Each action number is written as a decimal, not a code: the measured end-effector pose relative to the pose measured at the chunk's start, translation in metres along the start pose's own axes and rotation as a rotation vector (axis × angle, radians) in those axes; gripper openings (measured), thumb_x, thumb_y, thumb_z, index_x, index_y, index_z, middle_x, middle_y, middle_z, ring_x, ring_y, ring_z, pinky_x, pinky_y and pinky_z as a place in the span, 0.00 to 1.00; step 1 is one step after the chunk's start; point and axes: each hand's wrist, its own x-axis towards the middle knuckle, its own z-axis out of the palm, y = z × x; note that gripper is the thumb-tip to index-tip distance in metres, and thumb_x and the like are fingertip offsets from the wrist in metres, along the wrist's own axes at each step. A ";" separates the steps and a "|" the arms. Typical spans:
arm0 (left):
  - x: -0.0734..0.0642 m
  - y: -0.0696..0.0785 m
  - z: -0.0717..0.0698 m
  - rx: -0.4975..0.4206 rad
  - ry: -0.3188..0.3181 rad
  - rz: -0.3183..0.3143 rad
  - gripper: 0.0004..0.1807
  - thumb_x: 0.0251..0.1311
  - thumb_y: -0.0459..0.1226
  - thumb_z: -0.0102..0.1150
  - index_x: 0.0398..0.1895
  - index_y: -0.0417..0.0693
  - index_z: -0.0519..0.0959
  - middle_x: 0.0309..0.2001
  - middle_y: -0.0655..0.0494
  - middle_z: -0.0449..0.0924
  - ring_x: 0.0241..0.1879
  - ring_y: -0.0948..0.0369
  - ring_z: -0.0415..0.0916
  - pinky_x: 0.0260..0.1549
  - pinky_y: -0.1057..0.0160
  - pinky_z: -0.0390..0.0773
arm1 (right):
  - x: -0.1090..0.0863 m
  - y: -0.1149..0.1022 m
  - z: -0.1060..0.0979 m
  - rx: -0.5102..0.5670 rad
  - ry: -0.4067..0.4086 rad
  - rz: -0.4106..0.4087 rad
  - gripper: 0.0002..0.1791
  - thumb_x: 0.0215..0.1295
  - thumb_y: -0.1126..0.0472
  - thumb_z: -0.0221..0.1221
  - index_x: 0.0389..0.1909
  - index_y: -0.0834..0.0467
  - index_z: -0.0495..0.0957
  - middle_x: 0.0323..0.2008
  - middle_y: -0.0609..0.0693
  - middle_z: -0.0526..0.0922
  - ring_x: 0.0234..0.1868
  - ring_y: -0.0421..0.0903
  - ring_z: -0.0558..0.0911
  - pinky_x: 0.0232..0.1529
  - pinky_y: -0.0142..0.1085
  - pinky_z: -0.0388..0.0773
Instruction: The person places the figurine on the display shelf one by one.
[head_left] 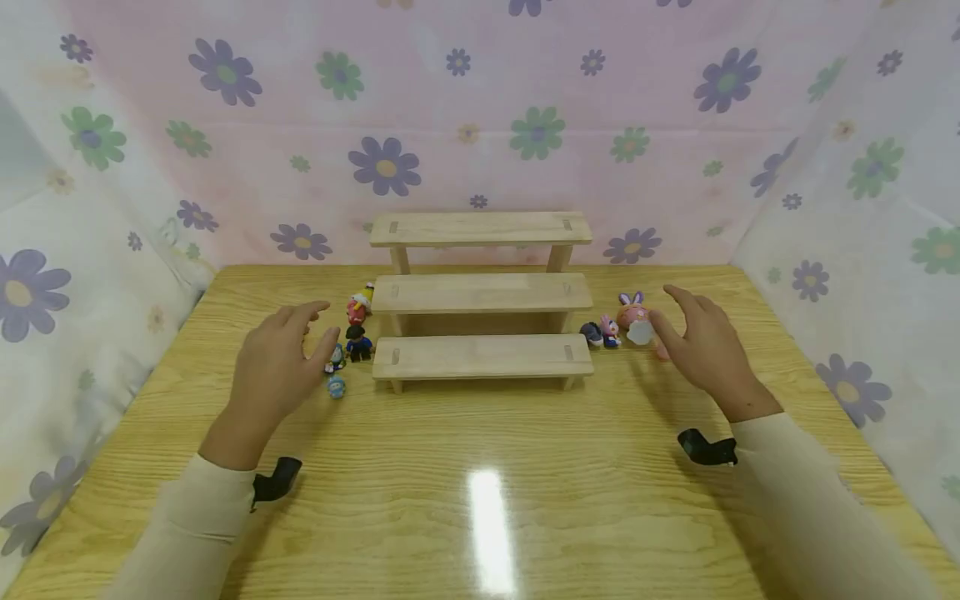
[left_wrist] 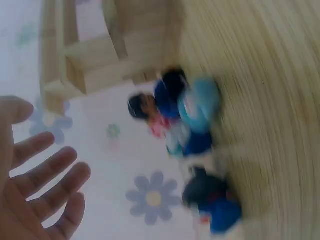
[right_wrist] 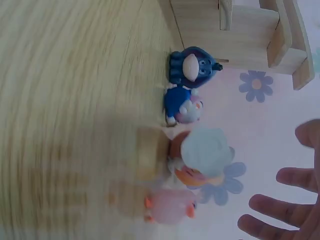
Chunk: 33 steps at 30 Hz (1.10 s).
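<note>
My left hand hovers over the table's left side with fingers spread and nothing held. Near it stand several toy figures: a yellow-hatted one in red, a black-hatted one in blue, a blue-and-white one and a small light-blue one. The left wrist view adds a dark grey-headed figure, blurred. My right hand floats empty beside a blue donkey, a pink-headed figure in blue, a bunny-eared figure with a white cloud-shaped piece, and a pink figure.
A three-tier wooden stand is at the table's back middle, between the two groups of figures. Flower-printed cloth hangs behind and along both sides. Light glares on the wooden table in front.
</note>
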 end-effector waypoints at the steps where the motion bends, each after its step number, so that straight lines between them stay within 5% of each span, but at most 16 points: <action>1: 0.000 0.004 0.003 -0.032 0.012 0.000 0.23 0.71 0.46 0.57 0.63 0.45 0.76 0.48 0.42 0.82 0.42 0.46 0.81 0.31 0.47 0.78 | 0.002 0.000 0.003 0.038 0.003 0.013 0.36 0.79 0.42 0.44 0.77 0.60 0.56 0.68 0.74 0.64 0.64 0.76 0.64 0.58 0.73 0.62; 5: 0.001 0.016 0.014 -0.125 -0.075 -0.057 0.17 0.73 0.44 0.53 0.55 0.44 0.79 0.37 0.49 0.83 0.25 0.58 0.77 0.14 0.62 0.70 | 0.009 0.004 0.018 0.097 -0.002 0.043 0.33 0.80 0.46 0.42 0.76 0.62 0.57 0.65 0.75 0.67 0.62 0.75 0.67 0.56 0.71 0.66; 10: -0.001 0.017 0.023 -0.158 -0.244 -0.132 0.17 0.75 0.48 0.49 0.49 0.44 0.78 0.29 0.52 0.81 0.17 0.62 0.69 0.13 0.64 0.66 | 0.013 0.009 0.029 0.070 -0.040 0.063 0.34 0.81 0.47 0.42 0.77 0.63 0.54 0.65 0.78 0.66 0.64 0.77 0.65 0.60 0.72 0.63; 14: -0.001 0.013 0.028 -0.184 -0.354 -0.175 0.20 0.76 0.51 0.47 0.54 0.45 0.74 0.27 0.54 0.77 0.17 0.60 0.66 0.16 0.63 0.65 | 0.015 0.008 0.032 0.053 -0.098 0.072 0.34 0.81 0.45 0.41 0.77 0.63 0.54 0.66 0.78 0.65 0.65 0.77 0.64 0.62 0.72 0.62; 24: 0.003 0.007 0.039 -0.431 -0.527 -0.184 0.29 0.75 0.52 0.48 0.70 0.44 0.66 0.38 0.47 0.81 0.22 0.58 0.75 0.21 0.60 0.75 | 0.018 0.006 0.034 0.088 -0.197 0.092 0.34 0.79 0.45 0.44 0.74 0.62 0.55 0.65 0.77 0.68 0.62 0.72 0.74 0.58 0.65 0.72; 33: -0.002 -0.001 0.048 -0.678 -0.628 -0.190 0.37 0.76 0.49 0.49 0.80 0.51 0.48 0.52 0.39 0.78 0.29 0.55 0.82 0.25 0.58 0.81 | 0.017 0.008 0.039 0.154 -0.180 0.077 0.32 0.78 0.46 0.48 0.69 0.64 0.56 0.63 0.79 0.69 0.60 0.70 0.76 0.55 0.62 0.75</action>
